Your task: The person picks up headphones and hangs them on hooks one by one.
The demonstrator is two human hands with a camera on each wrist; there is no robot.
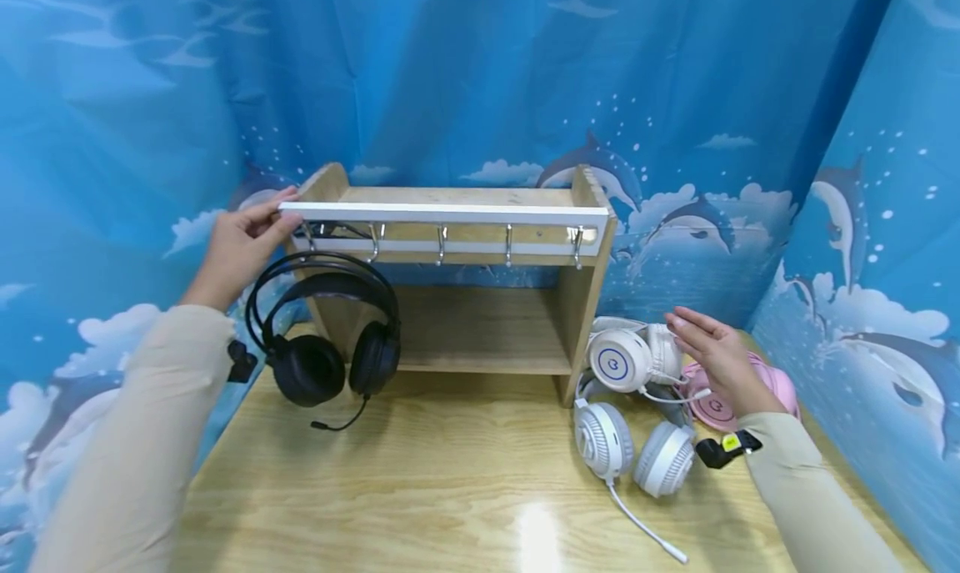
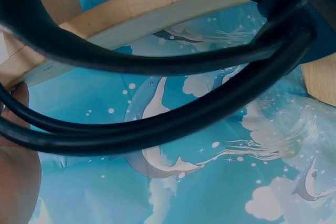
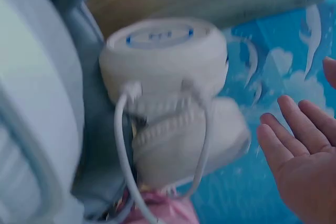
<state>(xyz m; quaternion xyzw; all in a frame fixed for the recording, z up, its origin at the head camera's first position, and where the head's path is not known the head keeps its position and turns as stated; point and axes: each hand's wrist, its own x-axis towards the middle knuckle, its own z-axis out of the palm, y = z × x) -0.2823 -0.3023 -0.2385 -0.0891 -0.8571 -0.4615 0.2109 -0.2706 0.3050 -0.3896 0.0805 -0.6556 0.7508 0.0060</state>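
Black headphones (image 1: pixel 324 331) hang by their band from the leftmost hook (image 1: pixel 308 236) of the wooden rack (image 1: pixel 577 306), earcups low in front of the rack's left post, boom mic dangling just above the counter (image 1: pixel 450 490). The left hand (image 1: pixel 240 248) sits at the rack's upper left corner, fingertips resting on the white front rail (image 1: pixel 450 214), grip released and fingers fairly straight. Four more hooks run rightward under that rail. Right of the rack, on the counter, lie white headphones with blue rings (image 1: pixel 626 358), white headphones with a boom mic (image 1: pixel 633 452) in front of them, and pink headphones (image 1: pixel 776 385) farthest from the rack. The right hand (image 1: pixel 716 352) hovers over the ringed white pair, grip released, holding nothing.
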